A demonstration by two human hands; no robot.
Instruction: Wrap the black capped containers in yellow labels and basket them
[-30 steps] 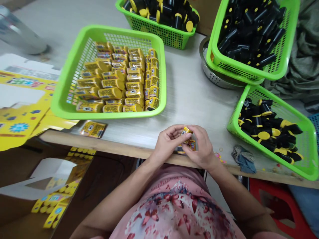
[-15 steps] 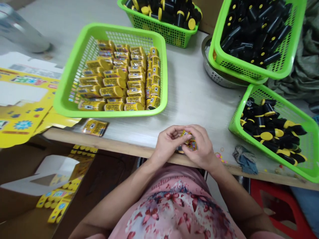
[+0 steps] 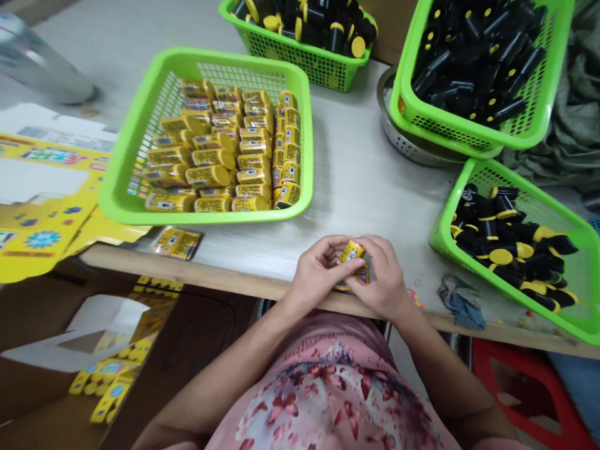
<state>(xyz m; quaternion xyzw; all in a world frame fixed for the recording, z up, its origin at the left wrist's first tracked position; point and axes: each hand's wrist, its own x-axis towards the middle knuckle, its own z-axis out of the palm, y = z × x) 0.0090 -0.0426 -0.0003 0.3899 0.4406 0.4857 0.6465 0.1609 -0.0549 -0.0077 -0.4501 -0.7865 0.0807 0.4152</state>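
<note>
Both hands are half curled and meet at the near edge of the table, gripping 1 small yellow tube (image 3: pixel 351 251) between them. The left hand (image 3: pixel 316 272) lays its thumb across the near end of the tube, its fingers bent behind; the right hand (image 3: pixel 382 275) closes in from the other side. Below the tube, partly hidden by the hands, lie printed labels (image 3: pixel 363 275).

The table (image 3: pixel 347 169) is pale and smooth, with a bare wooden front edge. Under it on the left stands an open cardboard box (image 3: pixel 37 400) with yellow packs (image 3: pixel 107 381) inside; on the right is a red stool (image 3: pixel 529 400). The person wears a pink shirt (image 3: pixel 328 387) with butterflies.

Beyond the left hand sits a green basket (image 3: pixel 206 217) of yellow tubes laid in rows. Near its front edge lies a stack of labels (image 3: pixel 177 242), and to its left a yellow printed sheet (image 3: pixel 60 219) and a silver container (image 3: pixel 47 62). 3 more green baskets hold black tubes with yellow parts: the far basket (image 3: pixel 300 57), the upper right basket (image 3: pixel 473 140), partly over a metal bowl (image 3: pixel 412 147), and the lower right basket (image 3: pixel 520 300). A crumpled rag (image 3: pixel 462 301) lies between this last basket and the right hand, with small rubber bands (image 3: pixel 416 299) beside the wrist.
</note>
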